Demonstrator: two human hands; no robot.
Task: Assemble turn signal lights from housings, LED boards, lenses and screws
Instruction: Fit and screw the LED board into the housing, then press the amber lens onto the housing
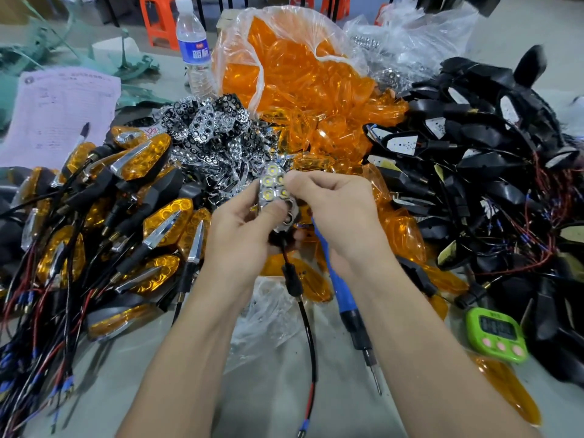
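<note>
My left hand (243, 226) grips a black housing with a chrome reflector (274, 188) seated in it, its LED cups facing me. My right hand (335, 210) pinches the reflector's upper right edge with thumb and fingertips. A black stem with a red and black lead (308, 327) hangs down from the housing. A blue screwdriver (344, 298) lies under my right wrist, its tip toward me. Orange lenses (303, 90) spill from a clear bag behind. Loose chrome reflectors (205, 128) are heaped at centre left. Black housings with boards (474, 159) are piled at the right.
Finished orange lights with wires (110, 210) cover the left side. A water bottle (193, 45) and a paper sheet with a pen (63, 105) stand at the back left. A green timer (497, 333) sits at the right. A crumpled clear bag (262, 320) lies under my forearms.
</note>
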